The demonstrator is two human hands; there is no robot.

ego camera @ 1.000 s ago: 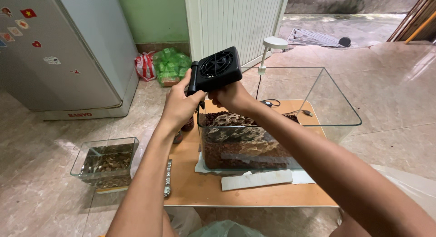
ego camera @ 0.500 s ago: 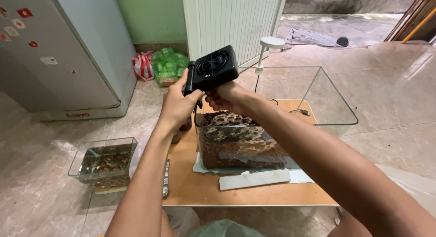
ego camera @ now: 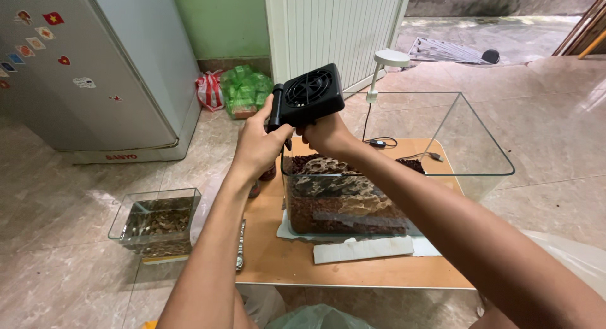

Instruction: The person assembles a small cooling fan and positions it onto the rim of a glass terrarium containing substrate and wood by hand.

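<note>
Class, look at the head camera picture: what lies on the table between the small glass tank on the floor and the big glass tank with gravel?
In the head view, between the small tank and the big tank, a slim metal band lies along the table's left edge.

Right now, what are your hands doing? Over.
Both hands, left and right, gripping black fan. Held above the glass tank. Nothing between them.

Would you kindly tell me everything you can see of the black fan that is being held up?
The black fan is a small square box, plastic by its look, with a round grille of rings and spokes facing the camera. It is tilted, held in the air above the near end of the glass tank. The left hand grips its left edge, and the right hand holds its underside. Its blades are hard to make out.
</note>
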